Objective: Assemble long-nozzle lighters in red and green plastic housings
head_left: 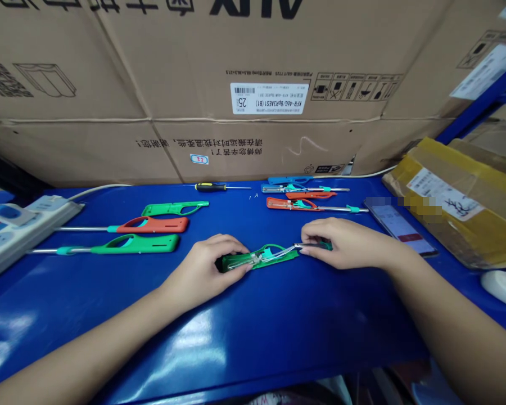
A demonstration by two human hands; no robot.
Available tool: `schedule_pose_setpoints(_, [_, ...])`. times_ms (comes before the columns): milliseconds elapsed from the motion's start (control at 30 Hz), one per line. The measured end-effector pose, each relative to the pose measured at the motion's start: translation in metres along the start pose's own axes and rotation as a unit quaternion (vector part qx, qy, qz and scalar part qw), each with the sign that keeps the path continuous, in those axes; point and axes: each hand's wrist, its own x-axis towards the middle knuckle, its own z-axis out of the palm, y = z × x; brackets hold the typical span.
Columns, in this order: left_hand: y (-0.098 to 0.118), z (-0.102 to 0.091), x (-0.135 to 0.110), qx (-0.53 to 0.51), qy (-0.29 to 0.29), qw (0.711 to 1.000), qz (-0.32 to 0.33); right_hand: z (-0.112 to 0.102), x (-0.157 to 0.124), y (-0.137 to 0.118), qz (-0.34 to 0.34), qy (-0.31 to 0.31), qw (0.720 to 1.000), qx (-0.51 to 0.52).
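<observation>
An opened green lighter body [261, 257] lies on the blue table [253, 326] in front of me, its inner metal parts and a teal trigger showing. My left hand [208, 270] is closed around its left end and presses it down. My right hand [346, 243] pinches the metal tube at its right end, fingers curled together.
Left of centre lie a green half shell [175, 208], an orange lighter [152, 225] and a green lighter [130, 244]. At the back are a screwdriver [219, 187] and several blue and orange lighter parts [303, 197]. A phone [398, 225], taped boxes [459, 197] and a power strip [21, 230] flank the work area.
</observation>
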Motion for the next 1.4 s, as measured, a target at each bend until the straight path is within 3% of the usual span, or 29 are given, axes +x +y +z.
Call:
schedule_pose_setpoints(233, [0.001,-0.004,-0.001,0.035,-0.027,0.996,0.081,-0.001,-0.002,-0.004,-0.041,-0.004,0.998,0.042])
schedule_pose_setpoints(400, [0.000,-0.007,-0.001,0.009,-0.036,0.999,0.039,-0.001,-0.001,0.001,-0.045,-0.038,0.997,0.044])
schedule_pose_setpoints(867, [-0.009,-0.017,0.006,-0.016,-0.061,0.994,-0.089,-0.002,-0.004,0.005,-0.029,-0.049,0.997,0.055])
schedule_pose_setpoints(1400, [-0.009,-0.013,0.005,-0.031,-0.033,0.997,-0.069,-0.001,-0.003,0.003,-0.031,-0.039,0.998,0.033])
